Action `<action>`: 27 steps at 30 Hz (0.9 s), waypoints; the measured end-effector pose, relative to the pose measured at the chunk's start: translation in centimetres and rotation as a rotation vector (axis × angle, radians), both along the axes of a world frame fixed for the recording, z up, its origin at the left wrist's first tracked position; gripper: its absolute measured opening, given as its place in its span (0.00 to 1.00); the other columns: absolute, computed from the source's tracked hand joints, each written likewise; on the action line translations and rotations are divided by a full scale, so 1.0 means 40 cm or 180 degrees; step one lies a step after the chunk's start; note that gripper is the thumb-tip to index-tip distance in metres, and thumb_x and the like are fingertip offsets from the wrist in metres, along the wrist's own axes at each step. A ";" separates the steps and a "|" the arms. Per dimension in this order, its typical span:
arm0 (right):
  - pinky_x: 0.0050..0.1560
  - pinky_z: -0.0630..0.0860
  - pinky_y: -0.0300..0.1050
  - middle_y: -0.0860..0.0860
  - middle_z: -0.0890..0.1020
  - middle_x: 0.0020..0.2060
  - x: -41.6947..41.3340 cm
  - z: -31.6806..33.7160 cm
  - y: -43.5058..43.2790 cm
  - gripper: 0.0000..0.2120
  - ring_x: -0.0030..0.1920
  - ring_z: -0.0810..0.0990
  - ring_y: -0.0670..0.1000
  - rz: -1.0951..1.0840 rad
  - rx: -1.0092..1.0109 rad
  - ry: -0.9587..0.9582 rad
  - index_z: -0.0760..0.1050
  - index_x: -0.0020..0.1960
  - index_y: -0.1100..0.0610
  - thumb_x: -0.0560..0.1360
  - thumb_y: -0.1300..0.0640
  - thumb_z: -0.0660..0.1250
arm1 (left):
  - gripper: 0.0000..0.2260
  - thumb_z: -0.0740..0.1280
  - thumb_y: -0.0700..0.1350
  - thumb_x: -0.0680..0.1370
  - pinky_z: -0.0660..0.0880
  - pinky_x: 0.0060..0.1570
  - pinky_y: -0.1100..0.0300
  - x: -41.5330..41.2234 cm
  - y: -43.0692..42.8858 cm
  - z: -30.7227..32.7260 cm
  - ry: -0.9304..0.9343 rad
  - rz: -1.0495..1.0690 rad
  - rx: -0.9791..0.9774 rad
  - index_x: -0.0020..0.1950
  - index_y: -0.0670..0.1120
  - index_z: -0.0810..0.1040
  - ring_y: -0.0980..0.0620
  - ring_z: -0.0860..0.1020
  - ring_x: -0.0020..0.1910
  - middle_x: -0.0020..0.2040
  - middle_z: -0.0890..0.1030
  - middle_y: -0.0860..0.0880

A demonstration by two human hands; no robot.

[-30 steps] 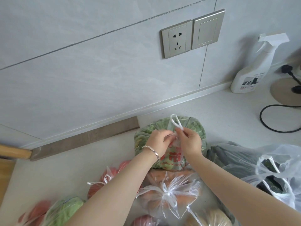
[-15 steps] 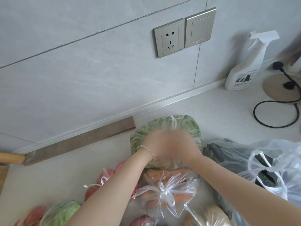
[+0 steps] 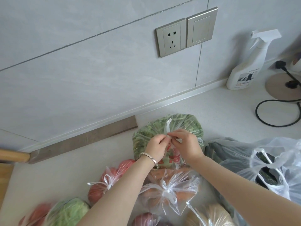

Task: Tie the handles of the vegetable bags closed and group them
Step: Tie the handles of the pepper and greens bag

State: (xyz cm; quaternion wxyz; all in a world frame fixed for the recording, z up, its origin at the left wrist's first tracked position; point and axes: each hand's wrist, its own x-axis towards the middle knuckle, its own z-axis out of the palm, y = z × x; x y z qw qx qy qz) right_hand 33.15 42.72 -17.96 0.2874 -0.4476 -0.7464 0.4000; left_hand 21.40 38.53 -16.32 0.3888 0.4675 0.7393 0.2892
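Two hands meet over the leafy-greens bag (image 3: 189,123) on the countertop (image 3: 211,108), near the wall. Left hand (image 3: 156,145) and right hand (image 3: 187,146) both pinch its white handles (image 3: 168,126), fingers curled. Tied tomato bag (image 3: 112,180) and tied carrot bag (image 3: 169,188) sit just in front

On the greens bag (image 3: 146,139), red characters (image 3: 173,158), half covered, can't be read; the spray bottle (image 3: 246,69) label's print is too small.

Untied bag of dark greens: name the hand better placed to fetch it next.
Right, probably: the right hand lies nearer the untied bag, the left hand would cross over. Both pinch handles of the green bag.
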 end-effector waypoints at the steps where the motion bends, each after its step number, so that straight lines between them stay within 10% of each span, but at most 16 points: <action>1: 0.44 0.70 0.22 0.54 0.83 0.44 0.001 -0.001 0.001 0.10 0.43 0.79 0.48 -0.0034 -0.0103 0.0045 0.81 0.52 0.62 0.72 0.67 0.67 | 0.12 0.60 0.46 0.79 0.63 0.33 0.69 -0.002 -0.003 0.001 0.0008 0.0026 0.0014 0.39 0.42 0.75 0.57 0.68 0.32 0.32 0.70 0.50; 15: 0.36 0.69 0.35 0.50 0.76 0.30 0.042 0.070 0.064 0.12 0.27 0.72 0.40 0.0865 -0.2328 0.0413 0.77 0.39 0.57 0.72 0.71 0.61 | 0.11 0.61 0.39 0.78 0.63 0.37 0.66 -0.020 -0.002 0.001 0.0717 -0.0345 0.0460 0.44 0.34 0.80 0.50 0.72 0.37 0.36 0.76 0.40; 22: 0.46 0.77 0.40 0.50 0.83 0.39 0.040 0.002 0.021 0.11 0.41 0.79 0.49 0.0695 -0.0054 -0.0232 0.83 0.49 0.56 0.70 0.67 0.69 | 0.10 0.60 0.44 0.79 0.68 0.35 0.65 -0.006 0.014 -0.008 0.0018 0.0317 -0.0294 0.52 0.43 0.81 0.52 0.72 0.37 0.38 0.78 0.48; 27: 0.36 0.79 0.42 0.51 0.81 0.34 0.046 -0.026 0.021 0.05 0.35 0.80 0.53 0.1002 0.1785 -0.0755 0.82 0.39 0.59 0.68 0.59 0.67 | 0.10 0.62 0.43 0.78 0.72 0.44 0.59 -0.018 0.019 0.017 0.0068 0.0086 -0.0374 0.49 0.40 0.82 0.51 0.76 0.41 0.44 0.81 0.42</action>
